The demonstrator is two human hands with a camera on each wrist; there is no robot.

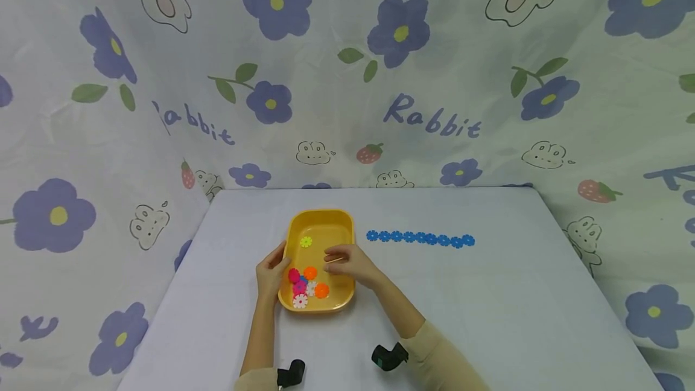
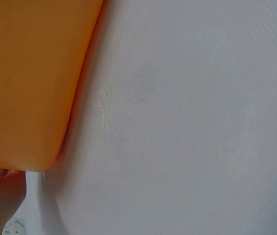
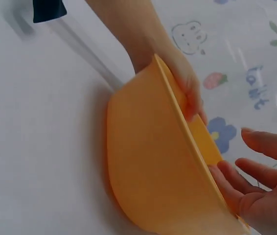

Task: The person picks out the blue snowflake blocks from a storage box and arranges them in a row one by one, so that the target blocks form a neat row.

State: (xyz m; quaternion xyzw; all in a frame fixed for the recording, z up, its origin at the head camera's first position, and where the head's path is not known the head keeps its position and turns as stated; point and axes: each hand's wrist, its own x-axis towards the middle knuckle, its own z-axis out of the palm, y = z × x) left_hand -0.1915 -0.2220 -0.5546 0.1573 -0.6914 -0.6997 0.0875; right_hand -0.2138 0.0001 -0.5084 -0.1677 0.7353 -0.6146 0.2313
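Note:
A yellow plastic tray (image 1: 331,222) stands on the table, its near part holding several flower-shaped plastic pieces in orange (image 1: 322,291), pink (image 1: 299,287), white (image 1: 300,301) and blue. A yellow-green flower piece (image 1: 306,242) lies apart, farther back in the tray. My left hand (image 1: 269,273) grips the tray's left wall, the thumb over the rim. Over the tray's right side is my right hand (image 1: 350,264), thumb and fingers apart. In the right wrist view this right hand (image 3: 265,186) has its fingers spread at the rim, and no piece shows between them.
A row of blue flower pieces (image 1: 420,238) lies on the white table (image 1: 461,300), right of the tray. Behind the table hangs a cloth (image 1: 326,77) printed with flowers and rabbits. Dark wrist-camera mounts (image 1: 390,357) sit by both forearms.

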